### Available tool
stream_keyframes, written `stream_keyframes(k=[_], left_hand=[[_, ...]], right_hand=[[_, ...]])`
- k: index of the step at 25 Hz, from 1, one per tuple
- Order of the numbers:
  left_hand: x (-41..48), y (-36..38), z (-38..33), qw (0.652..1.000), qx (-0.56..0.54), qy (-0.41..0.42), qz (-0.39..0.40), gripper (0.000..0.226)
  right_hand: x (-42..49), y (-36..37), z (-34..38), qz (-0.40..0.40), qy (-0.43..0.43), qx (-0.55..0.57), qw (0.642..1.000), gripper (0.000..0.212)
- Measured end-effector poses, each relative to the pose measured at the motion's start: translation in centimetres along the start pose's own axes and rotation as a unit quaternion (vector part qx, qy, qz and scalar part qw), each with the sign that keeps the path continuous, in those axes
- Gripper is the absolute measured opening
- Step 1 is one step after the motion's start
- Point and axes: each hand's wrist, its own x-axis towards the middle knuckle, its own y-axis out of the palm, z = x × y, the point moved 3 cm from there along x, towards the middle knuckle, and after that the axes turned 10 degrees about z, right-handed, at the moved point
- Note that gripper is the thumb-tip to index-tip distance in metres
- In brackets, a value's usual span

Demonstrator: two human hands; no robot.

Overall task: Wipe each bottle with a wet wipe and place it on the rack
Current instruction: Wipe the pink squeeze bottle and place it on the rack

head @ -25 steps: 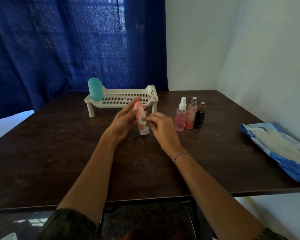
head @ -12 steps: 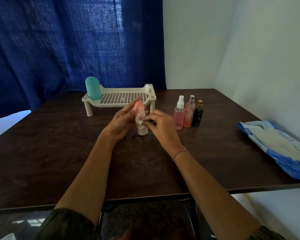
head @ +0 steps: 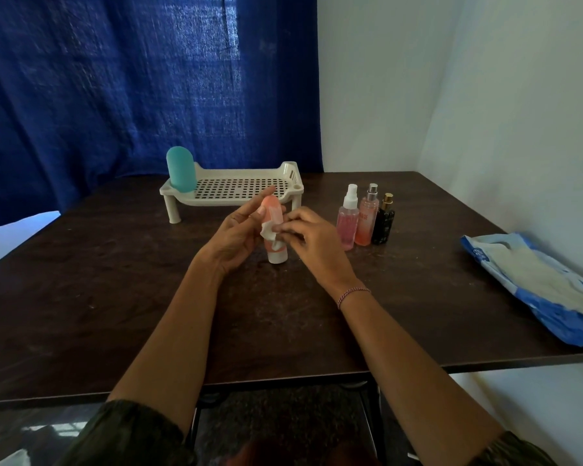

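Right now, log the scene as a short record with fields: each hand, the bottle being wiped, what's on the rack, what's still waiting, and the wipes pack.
left hand: straight fingers steady the peach bottle
right hand: pinches a wet wipe against that bottle
peach bottle: upright between the hands
rack: one teal bottle at its left end
waiting: pink spray bottle, orange spray bottle, black bottle, in a row right of the hands
wipes pack: blue, at the table's right edge

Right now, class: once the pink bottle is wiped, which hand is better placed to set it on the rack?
Probably left: the left hand steadies the pink bottle and is nearer the rack; the right hand pinches the wet wipe.
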Motion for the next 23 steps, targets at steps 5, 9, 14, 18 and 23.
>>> stream_keyframes(k=[5,9,14,18,23], left_hand=[[0.0,0.1,-0.1,1.000,-0.008,0.001,-0.006,0.039],[-0.1,0.3,-0.2,1.000,0.006,-0.006,-0.005,0.041],[0.0,0.1,-0.2,0.999,0.042,-0.001,-0.004,0.044],[-0.2,-0.2,-0.4,0.999,0.047,-0.002,-0.007,0.045],[-0.1,0.0,-0.4,0.999,0.046,-0.012,-0.007,0.045]], right_hand=[[0.1,-0.4,-0.7,0.021,0.016,0.032,0.999,0.019],[0.2,-0.4,-0.7,-0.009,0.034,0.028,0.999,0.019],[0.0,-0.2,0.1,-0.021,-0.001,0.000,1.000,0.028],[0.0,-0.1,0.0,-0.004,-0.010,0.006,1.000,0.023],[0.3,-0.4,-0.5,-0.042,0.065,0.030,0.997,0.020]])
